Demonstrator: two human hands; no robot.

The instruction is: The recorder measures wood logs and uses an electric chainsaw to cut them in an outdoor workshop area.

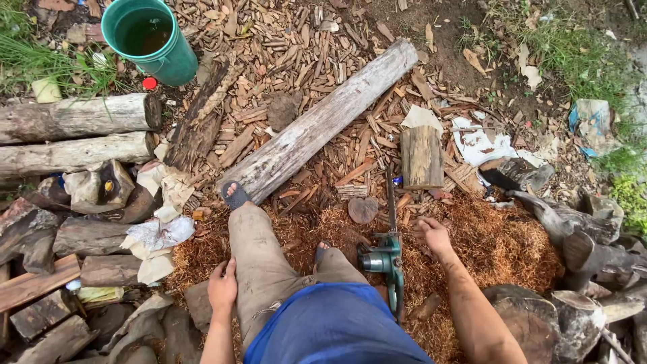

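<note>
My left hand (222, 286) rests flat on my left thigh, fingers loosely spread, holding nothing. My right hand (435, 236) hovers open over the sawdust, just right of a green chainsaw (387, 259) that lies on the ground with its bar pointing away from me. The hand does not touch the saw. A long grey log (317, 125) lies diagonally ahead, and my left foot in a sandal (236, 195) presses on its near end. A short cut log section (421, 156) lies beyond the saw's bar tip.
A green bucket (151, 37) holding water stands at the top left. Stacked logs (74, 118) and split wood pile up on the left, stumps (539, 320) and roots on the right. Wood chips and orange sawdust (499, 243) cover the ground.
</note>
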